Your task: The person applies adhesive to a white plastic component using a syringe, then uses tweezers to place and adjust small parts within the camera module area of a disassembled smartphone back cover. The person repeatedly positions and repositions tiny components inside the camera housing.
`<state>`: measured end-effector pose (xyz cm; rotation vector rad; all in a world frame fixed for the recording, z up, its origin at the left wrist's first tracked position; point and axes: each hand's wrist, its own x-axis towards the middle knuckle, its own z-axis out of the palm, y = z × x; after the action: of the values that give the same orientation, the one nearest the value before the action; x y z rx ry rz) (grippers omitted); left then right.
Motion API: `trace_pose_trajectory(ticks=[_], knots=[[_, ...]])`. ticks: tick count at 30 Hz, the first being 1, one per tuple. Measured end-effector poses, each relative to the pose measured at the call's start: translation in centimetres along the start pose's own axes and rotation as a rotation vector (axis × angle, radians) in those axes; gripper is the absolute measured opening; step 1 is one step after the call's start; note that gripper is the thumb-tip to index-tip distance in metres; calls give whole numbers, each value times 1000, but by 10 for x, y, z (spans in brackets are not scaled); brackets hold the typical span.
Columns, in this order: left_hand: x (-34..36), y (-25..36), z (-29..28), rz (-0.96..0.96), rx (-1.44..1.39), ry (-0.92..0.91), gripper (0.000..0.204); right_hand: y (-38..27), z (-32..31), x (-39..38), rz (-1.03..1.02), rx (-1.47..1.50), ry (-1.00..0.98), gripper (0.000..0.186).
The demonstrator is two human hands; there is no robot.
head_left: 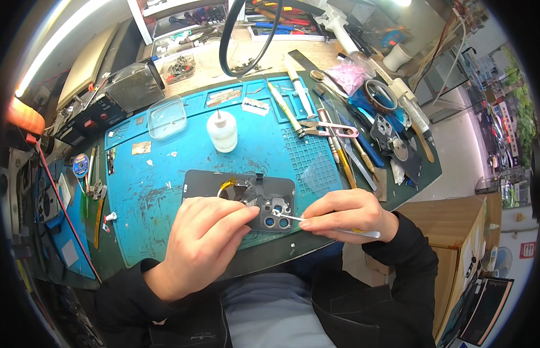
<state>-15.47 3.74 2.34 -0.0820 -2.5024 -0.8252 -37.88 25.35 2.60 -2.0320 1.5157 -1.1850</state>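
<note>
Centre of frame, we list: dark phone panel; left hand, fingertips together, hold unclear. Right hand: fingers clamped on slim metal tool.

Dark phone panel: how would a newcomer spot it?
Find the blue mat. At its near side, by the left hand and right hand, is the dark phone panel. Unlike the upright white bottle beyond, it is flat, with round camera rings at its right end.

A phone back lies on a mat, a bottle standing behind it, a box to the bottle's left and a syringe to its right.
</note>
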Motion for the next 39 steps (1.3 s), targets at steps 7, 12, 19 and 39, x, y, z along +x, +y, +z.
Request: trace_pose_trajectory(ticks=[7, 12, 19, 39], knots=[[2, 3, 2, -4, 94, -5, 36, 8, -6, 10, 47, 36, -27, 32], [1, 5, 2, -17, 136, -25, 36, 13, -8, 12, 48, 93, -61, 33], [2, 5, 1, -49, 131, -55, 38, 13, -7, 15, 52, 90, -64, 35], [-3, 6, 0, -64, 157, -175, 39, 13, -7, 15, 52, 91, -46, 35]])
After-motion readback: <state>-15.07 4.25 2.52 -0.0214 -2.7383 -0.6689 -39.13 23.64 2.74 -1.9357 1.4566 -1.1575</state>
